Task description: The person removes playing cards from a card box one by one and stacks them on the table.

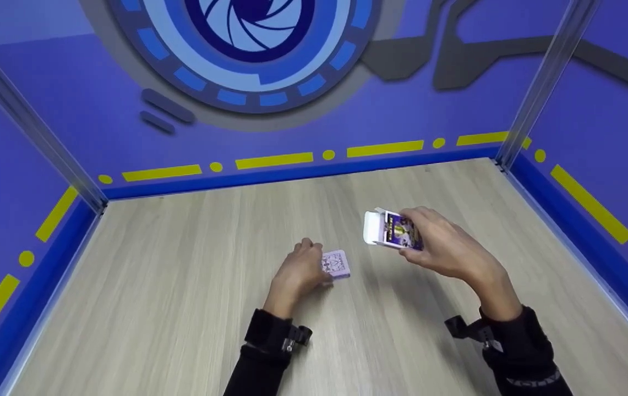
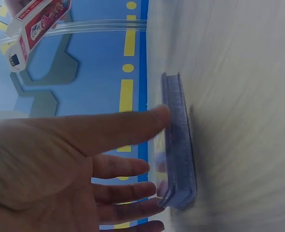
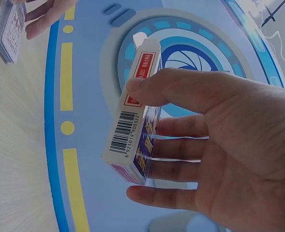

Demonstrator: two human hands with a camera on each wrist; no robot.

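From my seat the head view shows both hands low over the wooden table [image 1: 181, 308], inside a booth with blue walls [image 1: 44, 126] trimmed in yellow dashes.

The left hand [image 1: 300, 272] is down on a deck of cards [image 1: 337, 264] lying flat on the table. In the left wrist view the fingers [image 2: 133, 126] are stretched out fairly straight, with the thumb tip against one long edge of the deck [image 2: 178, 145] and the other fingertips at its far end — touching the stack at its sides, not wrapped round it. The deck looks squared up, and its patterned back faces up in the head view.

The right hand [image 1: 446, 247] holds the card box [image 1: 393, 230] up off the table, a bit to the right of the deck and well clear of it. The box's white flap end points toward the left hand, and the flap looks open. The right wrist view is clearest: the thumb [image 3: 181, 92] presses the narrow barcode side of the box [image 3: 135, 121] while the other fingers curl behind it — a firm pinch grip, with the box tilted.

Black sleeves [image 1: 528, 352] and wrist straps show on both arms.
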